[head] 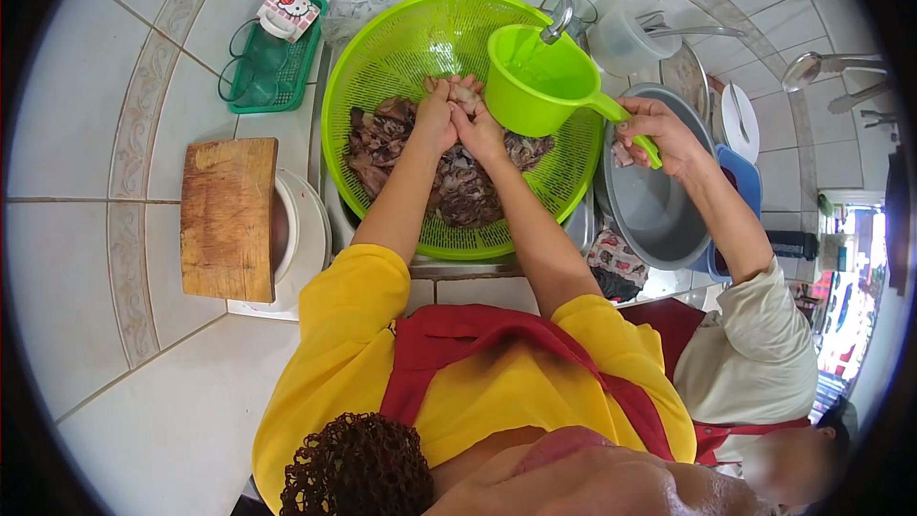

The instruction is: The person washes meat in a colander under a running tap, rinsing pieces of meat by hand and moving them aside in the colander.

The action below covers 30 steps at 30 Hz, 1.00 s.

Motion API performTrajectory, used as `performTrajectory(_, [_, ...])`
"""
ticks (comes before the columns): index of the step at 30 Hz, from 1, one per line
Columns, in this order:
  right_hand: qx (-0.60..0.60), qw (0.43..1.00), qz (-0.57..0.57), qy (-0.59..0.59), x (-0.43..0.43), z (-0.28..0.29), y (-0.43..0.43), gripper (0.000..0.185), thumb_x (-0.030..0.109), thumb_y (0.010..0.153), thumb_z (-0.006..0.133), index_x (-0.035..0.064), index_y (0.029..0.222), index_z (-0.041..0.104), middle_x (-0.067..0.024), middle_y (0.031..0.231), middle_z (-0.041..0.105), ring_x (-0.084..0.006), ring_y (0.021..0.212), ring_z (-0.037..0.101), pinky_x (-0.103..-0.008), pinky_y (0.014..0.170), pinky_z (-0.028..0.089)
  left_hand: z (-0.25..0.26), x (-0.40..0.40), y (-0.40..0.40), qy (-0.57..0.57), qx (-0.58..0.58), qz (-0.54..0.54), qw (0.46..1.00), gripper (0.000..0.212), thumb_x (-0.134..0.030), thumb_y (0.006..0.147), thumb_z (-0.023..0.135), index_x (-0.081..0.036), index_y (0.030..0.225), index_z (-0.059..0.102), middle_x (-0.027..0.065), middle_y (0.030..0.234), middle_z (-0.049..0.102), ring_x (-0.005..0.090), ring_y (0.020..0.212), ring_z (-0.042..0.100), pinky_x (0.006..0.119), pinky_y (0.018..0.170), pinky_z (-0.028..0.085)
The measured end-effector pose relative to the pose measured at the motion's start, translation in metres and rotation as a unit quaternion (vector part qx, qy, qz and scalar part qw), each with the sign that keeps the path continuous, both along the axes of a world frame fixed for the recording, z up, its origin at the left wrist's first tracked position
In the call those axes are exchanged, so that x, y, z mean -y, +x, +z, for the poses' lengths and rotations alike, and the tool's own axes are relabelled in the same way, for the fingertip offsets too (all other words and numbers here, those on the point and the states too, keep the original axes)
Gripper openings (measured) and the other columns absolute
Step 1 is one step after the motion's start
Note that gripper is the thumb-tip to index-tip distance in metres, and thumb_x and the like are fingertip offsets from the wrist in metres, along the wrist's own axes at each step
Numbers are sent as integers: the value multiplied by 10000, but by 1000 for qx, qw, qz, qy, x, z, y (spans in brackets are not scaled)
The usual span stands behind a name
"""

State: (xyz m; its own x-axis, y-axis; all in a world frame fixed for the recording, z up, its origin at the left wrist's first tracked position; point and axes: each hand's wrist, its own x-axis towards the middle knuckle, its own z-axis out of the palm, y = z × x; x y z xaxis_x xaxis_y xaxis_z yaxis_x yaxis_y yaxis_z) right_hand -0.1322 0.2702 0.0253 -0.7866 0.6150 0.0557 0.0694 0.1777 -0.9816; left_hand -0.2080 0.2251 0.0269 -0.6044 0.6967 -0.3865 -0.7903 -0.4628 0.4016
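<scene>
Over a large lime-green plastic colander, my left hand and my right hand are close together. Between them they grip a pale, wet piece of raw flesh, partly hidden by my fingers. Beneath my wrists lies a heap of dark, purplish-brown raw pieces; whether they are meat or seafood, I cannot tell. Just right of my hands, a lime-green plastic dipper is held under the curved metal faucet. Clear water shows inside the dipper. A co-worker's hand grips its handle.
At left, a wooden cutting board rests on white containers. Behind it stands a green basket with glass mugs. A grey basin is right of the colander, near a patterned cloth. The co-worker stands close at my right.
</scene>
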Motion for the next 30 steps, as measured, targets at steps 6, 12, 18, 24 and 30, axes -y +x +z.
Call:
performTrajectory(6, [-9,999,-2,45,4,-5,-6,171,131,839,615,21,966,645,-97,1039,600,-176,984,543,-289,889,400,-7,7,-4,-10,-7,23,1000,268,-221,995,277,-10,1121,384,197,1168,505,322,1023,532,434,884,464])
performTrajectory(12, [-3,999,41,-30,4,-20,-13,272,72,780,646,24,1047,623,-124,1094,538,-235,1031,518,-311,888,416,-8,16,-7,6,-27,26,999,239,-223,994,285,-20,1079,379,194,1217,493,348,1094,513,449,921,443])
performTrajectory(18, [-32,999,22,16,20,-17,-13,241,59,773,654,59,1014,652,-115,1061,532,-227,1019,523,-310,881,422,-9,28,-9,25,17,32,999,252,-227,990,301,-26,1105,401,195,1249,474,343,1141,484,455,917,435])
performTrajectory(24, [-37,998,32,-31,13,-37,-3,326,108,787,654,115,1112,627,-142,1073,529,-255,1023,523,-338,890,418,-11,28,0,58,-17,-1,998,297,-255,988,304,-23,1137,416,188,1268,463,332,1141,483,450,932,422])
performTrajectory(30, [-8,993,27,111,44,14,18,351,146,807,606,124,1156,589,-199,1108,517,-328,1039,511,-379,916,407,9,51,14,79,-18,0,997,303,-265,988,302,-24,1128,422,193,1253,475,327,1105,509,442,943,414])
